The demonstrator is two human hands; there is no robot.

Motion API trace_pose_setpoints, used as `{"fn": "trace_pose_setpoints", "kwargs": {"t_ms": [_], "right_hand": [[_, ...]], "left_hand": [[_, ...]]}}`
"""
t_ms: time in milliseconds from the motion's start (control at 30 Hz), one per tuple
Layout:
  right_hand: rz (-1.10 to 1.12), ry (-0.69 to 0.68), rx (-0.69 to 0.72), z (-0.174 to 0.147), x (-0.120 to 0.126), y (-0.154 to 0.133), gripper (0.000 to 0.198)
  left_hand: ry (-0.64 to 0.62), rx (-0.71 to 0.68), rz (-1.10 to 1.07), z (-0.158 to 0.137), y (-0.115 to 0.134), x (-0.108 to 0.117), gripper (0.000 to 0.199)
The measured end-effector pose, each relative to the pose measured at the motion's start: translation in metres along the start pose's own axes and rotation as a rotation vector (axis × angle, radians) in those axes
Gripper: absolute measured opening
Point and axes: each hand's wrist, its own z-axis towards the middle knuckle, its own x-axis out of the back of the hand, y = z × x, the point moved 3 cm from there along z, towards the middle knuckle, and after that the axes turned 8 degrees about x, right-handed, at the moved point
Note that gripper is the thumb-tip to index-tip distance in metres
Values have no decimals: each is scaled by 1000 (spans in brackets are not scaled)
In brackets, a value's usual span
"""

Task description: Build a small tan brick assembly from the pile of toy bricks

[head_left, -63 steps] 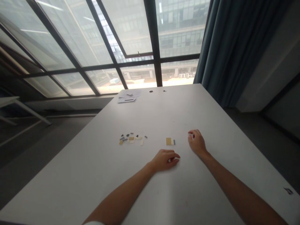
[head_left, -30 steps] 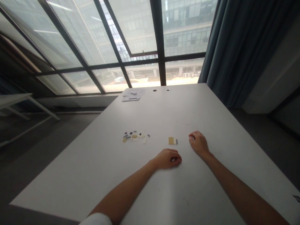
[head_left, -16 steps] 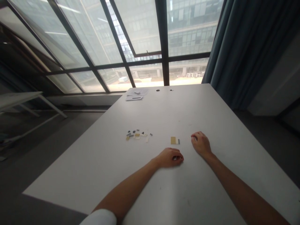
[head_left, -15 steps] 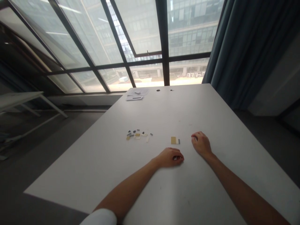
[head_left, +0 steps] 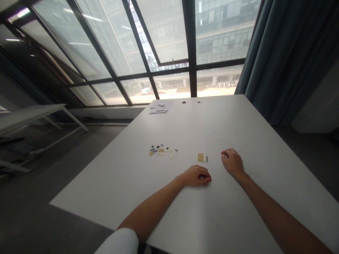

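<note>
A small toy-brick piece (head_left: 202, 157), tan with white and dark grey parts at its right end, lies flat on the white table. Just below it rests my left hand (head_left: 196, 175), its thumb and fingers curled together into a loop with bare table showing through. To the right of the piece, my right hand (head_left: 232, 162) also lies on the table, fingers curled in and nothing visible in them. Neither hand touches the piece. Farther left, several loose bricks (head_left: 161, 150) in tan, white, grey and black are scattered in a group.
Papers (head_left: 158, 110) with a dark pen-like item and a small pale object lie at the table's far left corner. Two small dark round spots (head_left: 184, 102) are near the far edge. Large windows stand behind, a blue curtain (head_left: 267, 63) at right, another table (head_left: 31, 113) at left.
The camera view has turned slightly left, so everything appears shifted to the right. Both hands and the bricks keep their places on the table.
</note>
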Motion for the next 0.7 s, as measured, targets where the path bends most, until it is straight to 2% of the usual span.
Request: {"fn": "trace_pose_setpoints", "kwargs": {"t_ms": [100,233,367,467,533,567,700], "right_hand": [[4,-1,0,0,-1,1,21],[4,4,-1,0,0,-1,21],[3,9,2,0,1,-2,22],[8,7,6,0,-1,1,22],[11,5,5,0,-2,3,22],[12,5,4,0,-3,4,22],[14,8,9,0,-5,5,21]], "left_hand": [[83,-18,-36,-5,2,5,27],[446,63,-98,-15,-2,38,30],[840,275,-24,-30,-23,92,35],[1019,519,65,-48,-52,130,40],[1033,677,178,-62,-71,144,36],[986,732,261,-69,-79,148,34],[839,921,575,-92,-99,142,37]]}}
